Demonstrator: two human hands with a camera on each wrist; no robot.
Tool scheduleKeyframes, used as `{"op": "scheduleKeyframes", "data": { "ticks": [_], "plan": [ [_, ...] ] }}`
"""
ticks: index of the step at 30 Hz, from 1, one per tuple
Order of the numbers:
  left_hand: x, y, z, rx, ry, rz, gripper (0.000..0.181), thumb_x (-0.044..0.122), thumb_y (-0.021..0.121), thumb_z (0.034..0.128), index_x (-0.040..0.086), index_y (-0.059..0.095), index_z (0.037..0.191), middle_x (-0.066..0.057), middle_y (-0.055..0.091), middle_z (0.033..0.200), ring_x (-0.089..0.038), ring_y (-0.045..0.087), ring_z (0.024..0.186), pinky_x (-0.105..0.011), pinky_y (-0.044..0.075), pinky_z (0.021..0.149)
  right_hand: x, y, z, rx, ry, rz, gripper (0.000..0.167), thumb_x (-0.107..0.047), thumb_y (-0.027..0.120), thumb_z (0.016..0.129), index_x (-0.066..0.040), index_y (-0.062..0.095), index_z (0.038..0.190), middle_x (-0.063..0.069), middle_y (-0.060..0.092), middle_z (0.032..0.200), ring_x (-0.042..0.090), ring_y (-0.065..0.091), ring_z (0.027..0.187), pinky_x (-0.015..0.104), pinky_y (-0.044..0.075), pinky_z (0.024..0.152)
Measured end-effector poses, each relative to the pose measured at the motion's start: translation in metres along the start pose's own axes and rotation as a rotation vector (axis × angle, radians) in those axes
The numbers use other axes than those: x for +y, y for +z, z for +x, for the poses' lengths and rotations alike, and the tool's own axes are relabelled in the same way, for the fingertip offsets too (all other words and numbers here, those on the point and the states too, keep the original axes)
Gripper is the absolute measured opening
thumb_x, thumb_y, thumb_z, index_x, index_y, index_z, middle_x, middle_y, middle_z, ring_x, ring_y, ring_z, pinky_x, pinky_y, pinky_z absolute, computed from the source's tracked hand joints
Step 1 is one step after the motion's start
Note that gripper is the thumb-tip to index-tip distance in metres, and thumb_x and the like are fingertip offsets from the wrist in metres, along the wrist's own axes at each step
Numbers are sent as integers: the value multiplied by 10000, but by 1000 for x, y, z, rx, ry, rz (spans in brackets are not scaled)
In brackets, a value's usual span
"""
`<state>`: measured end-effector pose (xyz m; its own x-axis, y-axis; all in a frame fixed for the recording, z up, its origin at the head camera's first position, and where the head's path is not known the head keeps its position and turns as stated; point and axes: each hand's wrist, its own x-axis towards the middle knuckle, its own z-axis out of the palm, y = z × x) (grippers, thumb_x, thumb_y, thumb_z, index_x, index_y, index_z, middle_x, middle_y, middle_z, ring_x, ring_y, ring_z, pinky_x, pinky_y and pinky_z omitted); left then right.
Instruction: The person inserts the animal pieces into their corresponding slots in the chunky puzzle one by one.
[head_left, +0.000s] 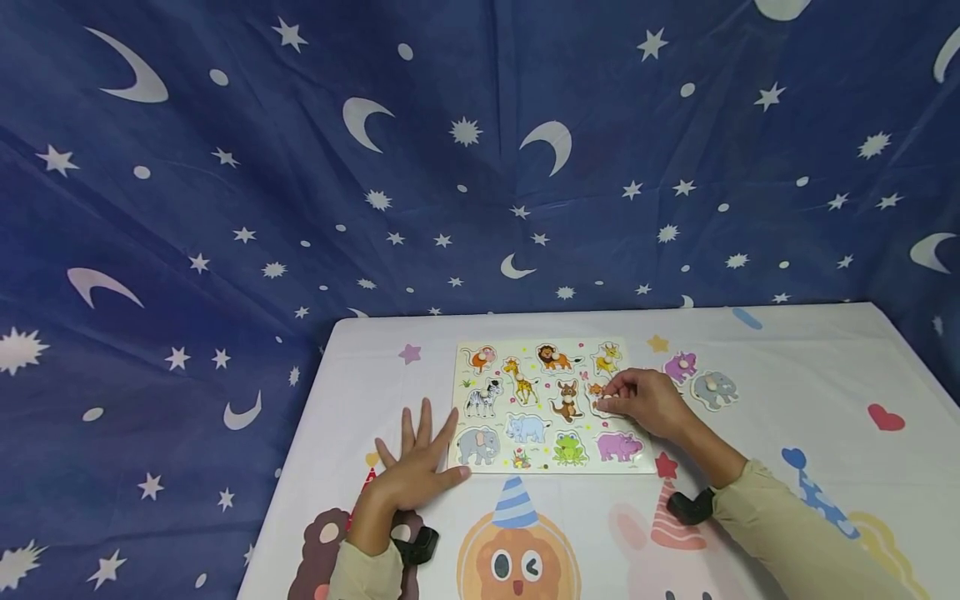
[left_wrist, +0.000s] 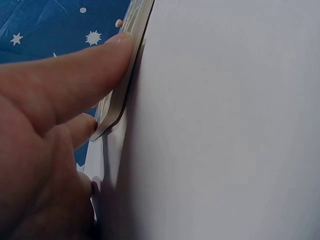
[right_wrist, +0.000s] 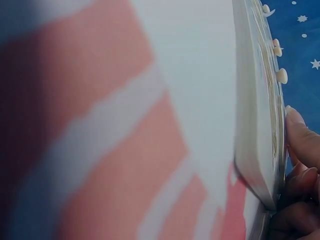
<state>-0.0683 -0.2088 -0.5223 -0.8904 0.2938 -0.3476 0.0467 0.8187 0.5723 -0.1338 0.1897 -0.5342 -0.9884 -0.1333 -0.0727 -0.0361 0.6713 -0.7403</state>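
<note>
The orange animal piece [head_left: 596,390], on the puzzle board [head_left: 517,346] toward the tabletop's [head_left: 802,367] far edge, looks light and stiff, best taken by rim or knob; the right hand's [head_left: 648,402] fingers pinch it; the left hand's [head_left: 415,473], spread, touch the board.

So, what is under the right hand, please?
Under the right hand, part of an orange animal piece and the pale rectangular puzzle board show; what the hand covers is hidden.
</note>
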Motion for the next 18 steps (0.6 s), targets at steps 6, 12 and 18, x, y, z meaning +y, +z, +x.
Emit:
{"op": "scheduleKeyframes", "data": {
  "ticks": [6,12,18],
  "plan": [
    [-1,0,1,-2,-2,5,888,546,654,928,351,163,1642,-114,-201,1707,-437,-302,1522,-800,-271,1022,2,1,1,-15,16,2,238,-285,876,804,-122,720,881,-7,523,675,153,474,638,252,376,573],
    [-1,0,1,1,-1,7,889,549,654,927,350,165,1642,-118,-198,1708,-437,-296,1524,-800,-270,1023,3,0,2,-29,15,3,226,-270,872,809,-127,712,880,-9,517,677,154,474,645,255,374,576],
    [-2,1,2,-2,-2,11,888,544,651,935,351,150,1642,-109,-210,1705,-430,-309,1520,-793,-279,1023,4,-2,2,-43,6,14,229,-264,876,806,-127,704,873,-6,518,679,157,477,649,256,382,579]
  ]
}}
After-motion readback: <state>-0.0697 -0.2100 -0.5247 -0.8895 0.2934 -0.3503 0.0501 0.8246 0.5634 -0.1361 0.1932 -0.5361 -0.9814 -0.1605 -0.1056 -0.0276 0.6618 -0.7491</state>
